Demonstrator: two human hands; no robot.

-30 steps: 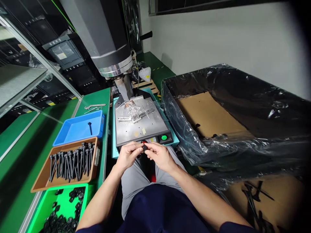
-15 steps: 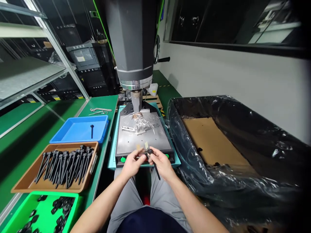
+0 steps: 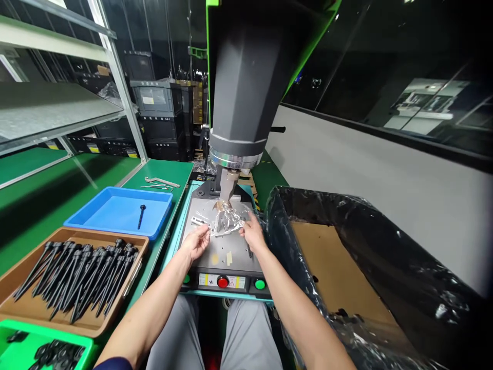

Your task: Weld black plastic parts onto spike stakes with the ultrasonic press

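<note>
My left hand [image 3: 196,242] is closed in a pinch at the left edge of a crumpled clear plastic film [image 3: 233,218]. The film covers the fixture on the metal plate [image 3: 208,257], under the tapered metal horn [image 3: 229,184] of the press. On the film's right side is my right hand [image 3: 253,235], index finger stretched out, the other fingers curled. A thin black rod [image 3: 249,251] sticks out below that hand; its head is hidden by the fingers. Whatever sits beneath the film is hard to make out.
At left stand a blue tray [image 3: 111,203] with one black rod, a brown tray [image 3: 19,303] of several rods, and a green bin [image 3: 87,354] of small black parts. Wrenches [image 3: 162,182] lie behind. A plastic-lined box [image 3: 283,231] is at right. Buttons [image 3: 222,281] line the machine's front.
Both hands have moved forward from the machine's front edge to the film-covered fixture and spread apart. The black rod has moved forward with my right hand. The camera view has shifted.
</note>
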